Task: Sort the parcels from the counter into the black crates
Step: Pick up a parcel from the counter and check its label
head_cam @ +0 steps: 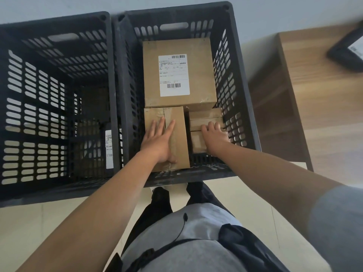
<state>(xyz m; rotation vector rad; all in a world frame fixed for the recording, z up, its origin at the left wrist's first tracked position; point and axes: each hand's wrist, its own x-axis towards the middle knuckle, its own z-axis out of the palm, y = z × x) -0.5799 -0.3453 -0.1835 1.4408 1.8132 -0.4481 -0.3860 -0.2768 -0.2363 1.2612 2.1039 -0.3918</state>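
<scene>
Arms: both extended forward and down into right crate [243, 107].
Left hand [159, 140]: fingers straight, spread, palm flat on top of taped box [177, 122]; pressed, not gripped.
Right hand [215, 137]: fingers curled over far edge of small box [197, 142], held at crate's right wall.
Small box: beside taped box, near side of crate.
Labelled box [198, 75]: far half of same crate, just beyond both hands, label up.
Left crate [57, 107]: parcel with white label [109, 148] low inside, well apart from hands.
Counter [324, 107]: wooden, right of crates.
</scene>
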